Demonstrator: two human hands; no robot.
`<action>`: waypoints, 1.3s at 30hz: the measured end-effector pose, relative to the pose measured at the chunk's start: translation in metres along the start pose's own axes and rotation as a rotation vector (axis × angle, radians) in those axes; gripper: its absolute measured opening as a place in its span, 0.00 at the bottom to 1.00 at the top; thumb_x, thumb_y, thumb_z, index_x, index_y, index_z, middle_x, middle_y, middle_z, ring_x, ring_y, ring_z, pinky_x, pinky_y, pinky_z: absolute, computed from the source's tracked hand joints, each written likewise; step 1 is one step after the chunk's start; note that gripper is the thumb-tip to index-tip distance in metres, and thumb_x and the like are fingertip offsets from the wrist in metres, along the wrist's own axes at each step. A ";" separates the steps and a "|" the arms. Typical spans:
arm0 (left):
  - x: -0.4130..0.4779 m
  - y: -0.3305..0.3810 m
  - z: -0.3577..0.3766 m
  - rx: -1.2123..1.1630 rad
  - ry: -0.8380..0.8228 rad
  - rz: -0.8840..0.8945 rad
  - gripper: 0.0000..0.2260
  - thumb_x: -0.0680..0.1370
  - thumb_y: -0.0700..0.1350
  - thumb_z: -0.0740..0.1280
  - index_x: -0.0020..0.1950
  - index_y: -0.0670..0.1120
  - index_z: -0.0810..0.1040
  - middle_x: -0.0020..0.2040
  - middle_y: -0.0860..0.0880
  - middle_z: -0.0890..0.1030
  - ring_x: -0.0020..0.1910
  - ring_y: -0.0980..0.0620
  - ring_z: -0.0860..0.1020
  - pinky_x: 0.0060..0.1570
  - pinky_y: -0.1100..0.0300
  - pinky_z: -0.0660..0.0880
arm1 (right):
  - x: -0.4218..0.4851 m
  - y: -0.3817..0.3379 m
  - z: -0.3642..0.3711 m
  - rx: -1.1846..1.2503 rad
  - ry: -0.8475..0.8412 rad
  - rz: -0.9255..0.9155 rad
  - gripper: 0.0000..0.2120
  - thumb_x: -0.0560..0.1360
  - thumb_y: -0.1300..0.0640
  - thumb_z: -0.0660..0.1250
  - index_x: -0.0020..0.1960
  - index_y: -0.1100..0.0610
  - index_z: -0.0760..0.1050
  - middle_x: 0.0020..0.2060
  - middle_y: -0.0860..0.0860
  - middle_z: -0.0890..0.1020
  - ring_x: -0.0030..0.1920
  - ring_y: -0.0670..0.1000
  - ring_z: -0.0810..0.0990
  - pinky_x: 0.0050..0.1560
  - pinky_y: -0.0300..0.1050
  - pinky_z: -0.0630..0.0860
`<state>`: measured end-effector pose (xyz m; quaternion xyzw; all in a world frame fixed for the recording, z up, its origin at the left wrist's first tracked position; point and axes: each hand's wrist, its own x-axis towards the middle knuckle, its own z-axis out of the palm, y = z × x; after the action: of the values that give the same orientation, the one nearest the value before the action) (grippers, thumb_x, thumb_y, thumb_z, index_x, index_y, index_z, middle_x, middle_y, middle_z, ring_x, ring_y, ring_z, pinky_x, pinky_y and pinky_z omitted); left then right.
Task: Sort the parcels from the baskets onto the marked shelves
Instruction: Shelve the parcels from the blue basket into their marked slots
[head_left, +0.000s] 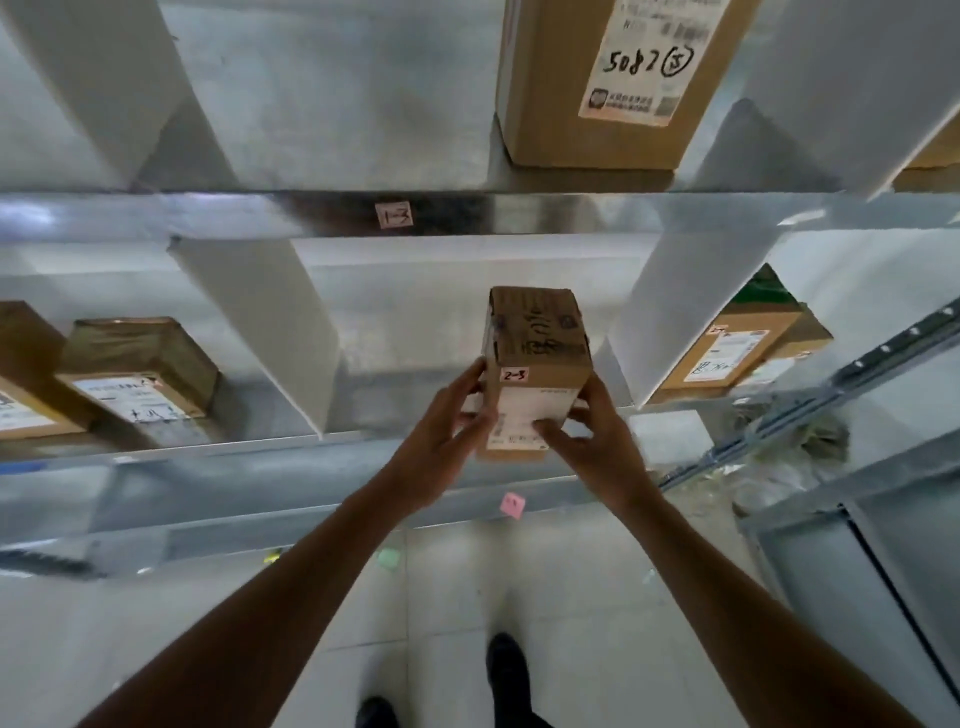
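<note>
The small brown cardboard parcel (537, 358), scrawled with black marker on top, is held up at the mouth of the middle bay of a grey metal shelf rack (208, 218), and both hands are grasping it: the left hand (441, 441) wraps the near left edge and the right hand (597, 441) cups the near right corner, with fingertips on the white shipping label (524, 421). Holding it by the near end probably leaves the far end free to slide in first and keeps the small white "2-3" tag (514, 375) facing the person for checking. Whether its far end already rests on the shelf cannot be told. At 12 o'clock from the parcel the upper shelf lip carries a pale paper tag reading "1-3" (394, 214), so the bay below it is likely the matching one; at 6 o'clock a pink sticky note (512, 505) sits on the lower lip, its writing unreadable. White divider panels stand at 9 o'clock (260, 322) and 3 o'clock (670, 312), and the bay between them looks open, so nothing seems to block the way in. Beyond the left panel lie two labelled brown cartons (140, 374), beyond the right panel another labelled carton (737, 348), and at 12 o'clock, one level up, a tall brown carton marked "5082" (561, 104).
</note>
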<state>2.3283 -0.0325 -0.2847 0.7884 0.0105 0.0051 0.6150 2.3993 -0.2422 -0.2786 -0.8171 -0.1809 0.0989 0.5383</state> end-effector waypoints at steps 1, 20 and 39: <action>0.017 -0.008 0.002 0.036 -0.007 -0.027 0.27 0.82 0.61 0.64 0.79 0.68 0.57 0.72 0.62 0.72 0.67 0.55 0.77 0.56 0.52 0.83 | 0.018 0.015 -0.002 -0.012 -0.009 -0.003 0.34 0.77 0.51 0.75 0.77 0.47 0.63 0.64 0.38 0.79 0.60 0.37 0.80 0.48 0.32 0.81; 0.079 -0.072 0.031 0.444 0.312 -0.238 0.37 0.79 0.60 0.68 0.83 0.56 0.53 0.83 0.51 0.58 0.79 0.47 0.63 0.71 0.45 0.71 | 0.095 0.113 -0.014 -0.216 -0.157 -0.003 0.43 0.78 0.38 0.69 0.84 0.45 0.49 0.81 0.52 0.64 0.76 0.49 0.67 0.69 0.39 0.71; -0.443 -0.083 0.000 0.668 0.795 -0.887 0.32 0.81 0.68 0.49 0.83 0.59 0.51 0.85 0.53 0.48 0.83 0.45 0.40 0.79 0.41 0.40 | -0.207 -0.054 0.281 -0.696 -0.941 -0.561 0.32 0.84 0.35 0.49 0.84 0.44 0.51 0.84 0.51 0.55 0.84 0.55 0.47 0.83 0.61 0.46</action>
<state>1.8848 -0.0222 -0.3628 0.7954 0.5585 0.0384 0.2322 2.0994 -0.0694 -0.3488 -0.7349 -0.6254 0.2379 0.1107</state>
